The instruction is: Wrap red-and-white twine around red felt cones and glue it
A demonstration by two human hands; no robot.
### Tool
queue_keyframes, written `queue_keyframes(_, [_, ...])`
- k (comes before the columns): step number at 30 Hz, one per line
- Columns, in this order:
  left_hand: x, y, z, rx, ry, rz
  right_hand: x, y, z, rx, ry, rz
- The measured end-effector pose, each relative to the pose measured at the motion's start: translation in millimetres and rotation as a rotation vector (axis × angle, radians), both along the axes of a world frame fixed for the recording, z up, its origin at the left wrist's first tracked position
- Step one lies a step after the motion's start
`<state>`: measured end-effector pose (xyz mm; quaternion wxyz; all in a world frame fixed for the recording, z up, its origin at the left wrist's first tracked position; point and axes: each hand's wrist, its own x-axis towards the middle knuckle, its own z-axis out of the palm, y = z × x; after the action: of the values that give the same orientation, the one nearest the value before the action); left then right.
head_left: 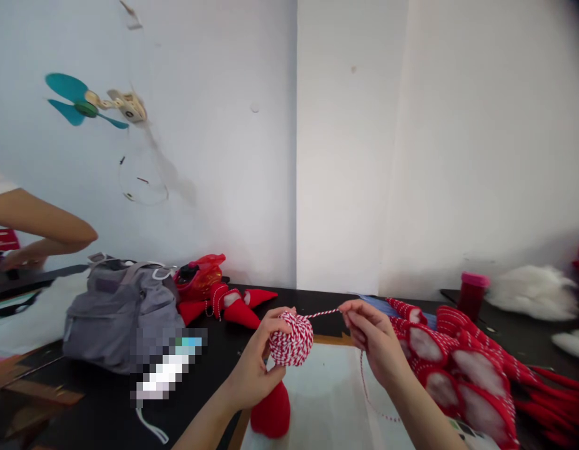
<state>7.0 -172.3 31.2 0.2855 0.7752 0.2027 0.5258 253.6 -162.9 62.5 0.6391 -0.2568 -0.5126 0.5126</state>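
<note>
A ball of red-and-white twisted cord (291, 339) is gripped in my left hand (257, 362), fingers over its top and thumb beneath. My right hand (370, 337) is to the right of the ball and pinches a strand of the same cord (323, 313), stretched between ball and fingertips. More cord hangs below my right hand and curves down onto the white board (331, 394). Just under my left hand a rounded red fabric piece (272, 412) rests at the board's left side, its upper part hidden.
Stuffed red pieces with white stitching (458, 362), a red jar (473, 297) and white stuffing (533, 294) lie right. A grey backpack (120, 312) and red cone-shaped pieces (237, 306) stand left. Another person's arm (45, 219) reaches in at far left.
</note>
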Motion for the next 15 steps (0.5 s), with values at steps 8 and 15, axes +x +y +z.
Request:
queue_keyframes(8, [1, -8, -7.9, 0.16, 0.085, 0.037, 16, 1, 11.4, 0.081, 0.109, -0.149])
queue_keyframes(15, [11, -21, -13.6, -0.223, -0.295, -0.234, 19, 1, 10.4, 0.073, 0.097, -0.169])
